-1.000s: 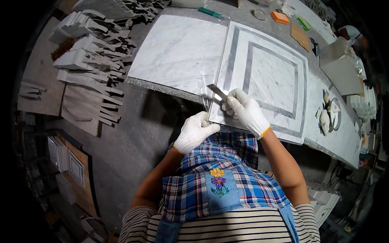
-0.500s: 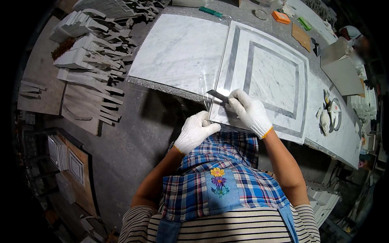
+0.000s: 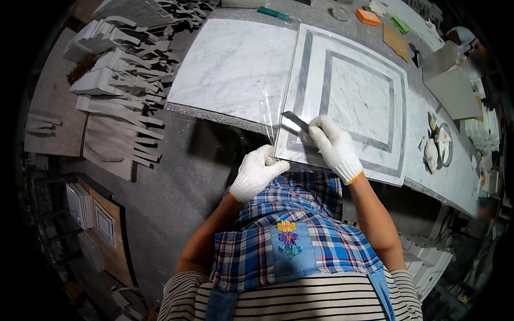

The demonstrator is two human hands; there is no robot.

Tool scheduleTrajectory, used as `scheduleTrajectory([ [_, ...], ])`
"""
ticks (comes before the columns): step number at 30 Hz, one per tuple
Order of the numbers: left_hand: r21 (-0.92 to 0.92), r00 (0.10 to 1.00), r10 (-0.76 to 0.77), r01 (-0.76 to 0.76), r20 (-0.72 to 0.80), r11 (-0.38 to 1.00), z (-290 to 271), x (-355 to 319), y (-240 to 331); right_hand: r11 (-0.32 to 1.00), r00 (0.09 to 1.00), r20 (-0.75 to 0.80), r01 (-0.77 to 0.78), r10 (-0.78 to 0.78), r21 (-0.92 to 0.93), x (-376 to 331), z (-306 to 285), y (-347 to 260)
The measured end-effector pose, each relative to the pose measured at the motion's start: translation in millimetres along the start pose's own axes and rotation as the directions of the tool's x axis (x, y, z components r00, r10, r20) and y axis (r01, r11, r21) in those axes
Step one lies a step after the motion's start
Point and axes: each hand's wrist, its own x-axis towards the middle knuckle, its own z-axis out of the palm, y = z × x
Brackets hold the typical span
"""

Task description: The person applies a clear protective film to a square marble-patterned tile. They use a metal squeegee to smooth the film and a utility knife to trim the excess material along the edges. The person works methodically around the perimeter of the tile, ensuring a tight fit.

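A marble panel (image 3: 360,99) with grey inlaid frames lies on the marble-topped table in front of me. My right hand (image 3: 334,148), in a white knit glove, grips a flat dark metal blade (image 3: 296,121), its free end angled over the panel's left border. At the panel's near left corner, my gloved left hand (image 3: 258,170) is closed with thumb and fingers together. Clear plastic film (image 3: 269,109) runs along the panel's left edge down to these fingertips and appears pinched there. Exactly how the fingers hold it is partly hidden.
A plain marble slab (image 3: 230,69) adjoins on the left. Beyond the panel lie a green-handled tool (image 3: 273,13), an orange box (image 3: 368,17) and brown cardboard (image 3: 395,43). A tape roll (image 3: 444,144) sits at right. Stacked pale tiles and strips (image 3: 120,80) stand left.
The blade has shifted slightly right and farther from me, its tip now over the panel's border rather than past its left edge. My left hand stays at the corner.
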Motion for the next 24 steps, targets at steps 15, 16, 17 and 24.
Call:
scheduleTrajectory([
  [15,-0.432,0.992,0.065,-0.013,0.105,0.902,6,5,-21,0.675,0.961,0.252,-0.260,0.113,0.690,-34,65,-22],
  [16,-0.553,0.993,0.060,0.006,0.100,0.833,8,3,-17,0.673,0.953,0.273,-0.289,0.132,0.681,-30,65,-23],
  [17,-0.501,0.990,0.128,-0.079,0.064,0.862,8,2,-18,0.619,0.945,0.293,-0.317,0.144,0.719,-26,63,-19],
  [24,0.003,0.997,0.065,-0.065,0.052,0.998,-3,1,-12,0.560,0.952,0.106,-0.257,0.288,0.788,-6,25,-9],
])
